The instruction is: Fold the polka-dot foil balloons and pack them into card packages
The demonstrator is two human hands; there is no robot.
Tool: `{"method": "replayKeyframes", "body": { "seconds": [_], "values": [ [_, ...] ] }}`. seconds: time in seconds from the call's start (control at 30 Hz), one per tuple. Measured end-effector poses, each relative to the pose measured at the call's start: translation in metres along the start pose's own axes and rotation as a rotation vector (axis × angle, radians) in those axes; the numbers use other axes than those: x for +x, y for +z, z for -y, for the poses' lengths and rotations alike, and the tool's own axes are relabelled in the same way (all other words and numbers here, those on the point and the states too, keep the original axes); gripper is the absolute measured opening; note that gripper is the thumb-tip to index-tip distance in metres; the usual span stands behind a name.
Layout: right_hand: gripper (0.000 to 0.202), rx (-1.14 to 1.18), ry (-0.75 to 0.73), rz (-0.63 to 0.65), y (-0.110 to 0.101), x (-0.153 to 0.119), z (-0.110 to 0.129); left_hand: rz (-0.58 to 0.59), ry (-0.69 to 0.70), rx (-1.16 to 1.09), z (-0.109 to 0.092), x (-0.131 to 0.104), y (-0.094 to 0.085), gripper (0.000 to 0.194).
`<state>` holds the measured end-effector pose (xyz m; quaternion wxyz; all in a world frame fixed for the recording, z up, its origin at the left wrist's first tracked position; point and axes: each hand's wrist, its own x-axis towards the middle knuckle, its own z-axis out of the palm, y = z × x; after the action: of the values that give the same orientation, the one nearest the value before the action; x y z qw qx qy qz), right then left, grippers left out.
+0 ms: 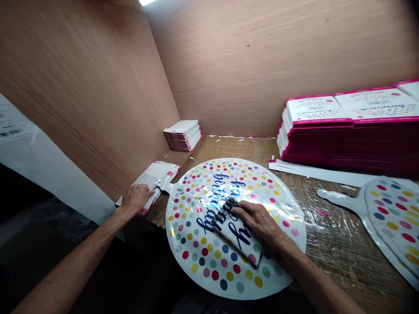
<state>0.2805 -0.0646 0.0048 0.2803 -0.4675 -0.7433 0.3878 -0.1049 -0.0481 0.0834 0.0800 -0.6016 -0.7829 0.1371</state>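
Observation:
A round, flat foil balloon (193,248), white with coloured dots and blue "happy birthday" lettering, lies on the table with its neck pointing left. My right hand (258,218) is closed on a flat, shiny rectangular plate (244,246) with dark edges, resting on the balloon. Lettering shows across the plate; whether it is clear or mirror-like I cannot make out. At the left, my left hand (135,198) bends its fingers over a loose pile of white and pink printed cards (163,171), beside the balloon's neck. Its fingertips are partly hidden.
Several dotted balloons (393,209) lie stacked at the right. Tall piles of pink-edged cards (356,131) stand against the wooden back panel (235,65). A smaller card stack (183,133) sits in the far left corner. White strips (314,172) lie near the right piles.

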Motion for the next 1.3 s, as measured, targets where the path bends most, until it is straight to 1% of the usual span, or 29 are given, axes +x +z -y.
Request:
{"method": "replayKeyframes", "body": {
  "seconds": [0.07,0.1,0.17,0.2,0.23,0.27,0.3,0.33,0.37,0.4,0.43,0.5,0.57,0.6,0.67,0.73,0.77,0.8,0.83,0.9,0.97,1.0,1.03,1.07,1.1,1.17,1.23,1.3],
  "values": [
    [0.037,0.030,0.011,-0.017,-0.001,-0.001,0.003,-0.023,-0.022,0.017,0.001,-0.006,-0.009,0.041],
    [0.037,0.055,0.021,-0.025,-0.004,-0.002,0.005,-0.056,-0.042,0.026,0.001,-0.010,-0.014,0.043],
    [0.036,0.114,0.034,-0.036,-0.012,-0.007,0.007,-0.188,-0.043,0.013,-0.005,-0.020,-0.020,0.046],
    [0.035,0.136,0.029,-0.034,-0.018,-0.011,0.007,-0.277,0.003,-0.016,-0.011,-0.025,-0.021,0.046],
    [0.034,0.149,0.013,-0.024,-0.024,-0.015,0.006,-0.363,0.091,-0.058,-0.018,-0.029,-0.021,0.045],
    [0.034,0.152,-0.010,-0.001,-0.031,-0.021,0.005,-0.437,0.209,-0.109,-0.027,-0.031,-0.018,0.042],
    [0.034,0.145,-0.033,0.035,-0.038,-0.028,0.004,-0.485,0.342,-0.163,-0.037,-0.032,-0.014,0.038],
    [0.034,0.130,-0.046,0.084,-0.043,-0.035,0.002,-0.499,0.472,-0.212,-0.048,-0.032,-0.008,0.035],
    [0.034,0.105,-0.048,0.132,-0.048,-0.043,0.002,-0.484,0.580,-0.253,-0.059,-0.031,-0.001,0.034],
    [0.034,0.074,-0.038,0.178,-0.050,-0.050,0.002,-0.449,0.658,-0.282,-0.071,-0.029,0.006,0.035],
    [0.033,0.035,-0.021,0.214,-0.052,-0.057,0.002,-0.399,0.701,-0.299,-0.081,-0.027,0.013,0.037],
    [0.030,-0.059,0.018,0.244,-0.050,-0.066,0.006,-0.307,0.698,-0.310,-0.101,-0.023,0.023,0.039],
    [0.029,-0.151,0.046,0.239,-0.047,-0.069,0.010,-0.287,0.669,-0.346,-0.116,-0.023,0.027,0.041],
    [0.029,-0.190,0.054,0.229,-0.045,-0.068,0.012,-0.294,0.696,-0.382,-0.121,-0.024,0.026,0.041],
    [0.030,-0.241,0.051,0.209,-0.040,-0.063,0.014,-0.285,0.850,-0.450,-0.125,-0.028,0.023,0.041],
    [0.031,-0.233,0.036,0.194,-0.036,-0.058,0.016,-0.222,1.009,-0.467,-0.126,-0.032,0.021,0.044],
    [0.031,-0.211,0.036,0.182,-0.034,-0.055,0.017,-0.176,1.047,-0.457,-0.127,-0.034,0.021,0.047],
    [0.032,-0.183,0.041,0.166,-0.032,-0.053,0.018,-0.136,1.042,-0.448,-0.129,-0.035,0.023,0.051],
    [0.032,-0.152,0.052,0.146,-0.029,-0.050,0.019,-0.107,0.996,-0.445,-0.134,-0.036,0.027,0.054],
    [0.032,-0.106,0.072,0.104,-0.025,-0.046,0.021,-0.090,0.831,-0.470,-0.150,-0.037,0.036,0.058],
    [0.031,-0.113,0.049,0.095,-0.021,-0.041,0.022,-0.126,0.657,-0.532,-0.171,-0.038,0.044,0.061],
    [0.030,-0.146,0.022,0.104,-0.020,-0.039,0.022,-0.149,0.604,-0.572,-0.179,-0.038,0.045,0.059],
    [0.029,-0.194,0.001,0.115,-0.018,-0.036,0.020,-0.173,0.581,-0.615,-0.184,-0.038,0.045,0.056],
    [0.028,-0.247,-0.008,0.124,-0.017,-0.034,0.019,-0.196,0.590,-0.655,-0.185,-0.038,0.043,0.052],
    [0.029,-0.296,-0.008,0.127,-0.015,-0.032,0.016,-0.215,0.628,-0.683,-0.182,-0.038,0.040,0.049],
    [0.030,-0.364,0.012,0.118,-0.012,-0.030,0.010,-0.215,0.775,-0.663,-0.167,-0.036,0.031,0.045],
    [0.030,-0.392,0.018,0.105,-0.009,-0.030,0.004,-0.181,0.940,-0.549,-0.149,-0.035,0.023,0.040],
    [0.028,-0.408,0.009,0.096,-0.008,-0.032,0.002,-0.171,1.038,-0.413,-0.139,-0.036,0.018,0.032]
  ]
}}
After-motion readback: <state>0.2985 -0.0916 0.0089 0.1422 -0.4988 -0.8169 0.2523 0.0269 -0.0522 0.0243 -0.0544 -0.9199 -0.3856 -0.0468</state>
